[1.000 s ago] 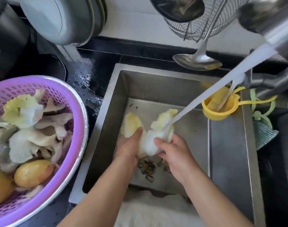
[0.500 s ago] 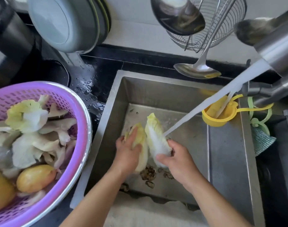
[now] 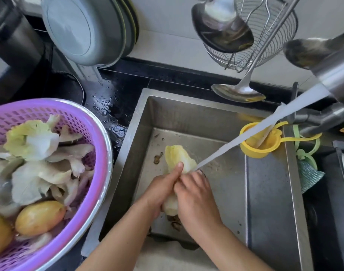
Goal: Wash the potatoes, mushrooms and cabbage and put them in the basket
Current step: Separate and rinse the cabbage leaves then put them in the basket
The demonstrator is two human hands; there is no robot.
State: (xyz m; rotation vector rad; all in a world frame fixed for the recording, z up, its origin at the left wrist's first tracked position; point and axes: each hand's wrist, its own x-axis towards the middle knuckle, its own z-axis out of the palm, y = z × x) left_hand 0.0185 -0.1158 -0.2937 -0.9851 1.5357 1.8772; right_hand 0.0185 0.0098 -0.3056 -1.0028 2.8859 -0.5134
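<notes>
Head view looks down into a steel sink (image 3: 265,192) at the middle of the frame, where both hands are wrapped round a piece of cabbage (image 3: 179,159). Its yellow-green leafy end sticks out above the hands and its white stem end shows below them. The left hand (image 3: 161,190) grips it from the left with the thumb laid up along the leaf; the right hand (image 3: 196,196) closes over it from the right, fingers curled against the left hand. A stream of water (image 3: 245,137) runs slantwise from the tap (image 3: 335,79) at the upper right and lands on the cabbage just above the right hand's fingers. Dark scraps (image 3: 175,222) lie on the sink floor beneath the hands. At the left edge, on the wet black bench (image 3: 116,90), stands a purple basket (image 3: 83,122) holding a cabbage leaf (image 3: 30,139), pale mushrooms (image 3: 50,173) and yellow potatoes (image 3: 40,217) at its lower side. A yellow strainer (image 3: 255,147) hangs on the sink's right rim, steel ladles (image 3: 222,28) and a wire skimmer (image 3: 265,36) hang along the top, and grey plates (image 3: 85,30) lean at the upper left.
</notes>
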